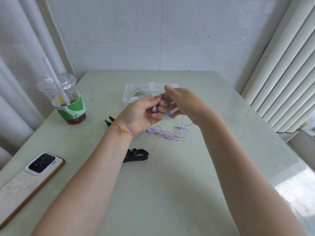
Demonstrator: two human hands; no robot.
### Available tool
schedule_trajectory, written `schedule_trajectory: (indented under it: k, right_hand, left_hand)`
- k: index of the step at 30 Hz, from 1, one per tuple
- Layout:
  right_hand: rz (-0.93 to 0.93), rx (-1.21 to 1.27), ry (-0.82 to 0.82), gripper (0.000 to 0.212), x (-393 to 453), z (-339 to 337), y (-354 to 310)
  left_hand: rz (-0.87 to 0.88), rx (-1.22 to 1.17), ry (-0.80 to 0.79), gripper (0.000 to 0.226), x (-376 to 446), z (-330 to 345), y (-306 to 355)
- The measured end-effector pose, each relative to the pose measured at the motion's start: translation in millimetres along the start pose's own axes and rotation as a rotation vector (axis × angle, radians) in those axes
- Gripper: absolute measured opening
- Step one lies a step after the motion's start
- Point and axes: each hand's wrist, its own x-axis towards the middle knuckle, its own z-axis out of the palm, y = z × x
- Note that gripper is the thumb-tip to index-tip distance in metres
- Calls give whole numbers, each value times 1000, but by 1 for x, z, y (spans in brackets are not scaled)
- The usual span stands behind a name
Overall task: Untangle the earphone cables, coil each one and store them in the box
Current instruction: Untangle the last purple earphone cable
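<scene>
Both hands work just in front of the box (127, 92): the left hand (143, 114) holds the purple earphone cable (167, 134) as a spool, while the right hand (182, 103) pinches and winds it.

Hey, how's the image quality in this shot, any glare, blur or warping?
Head view: daylight glare washes out the table at lower right; wide-angle distortion bows the curtain and blinds; the hands and purple earphone cable look slightly soft; soft arm shadows fall on the tabletop.
</scene>
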Motion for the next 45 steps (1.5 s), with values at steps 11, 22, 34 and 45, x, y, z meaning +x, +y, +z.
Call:
schedule_trajectory:
  k: [11,22,34,45]
  right_hand:
    - [-63,65,-54,18,-1,6,4]
    - [-158,-12,154,7,2,27,4]
    - [-245,-77,240,23,2,41,-8]
    - [-245,69,397,25,-26,91,-9]
  left_hand:
    - [21,18,313,40,2,0,8]
    - [156,241,487,42,5,5,4]
    - [196,222,457,38,0,15,14]
    - [178,-9,521,33,-38,26,3]
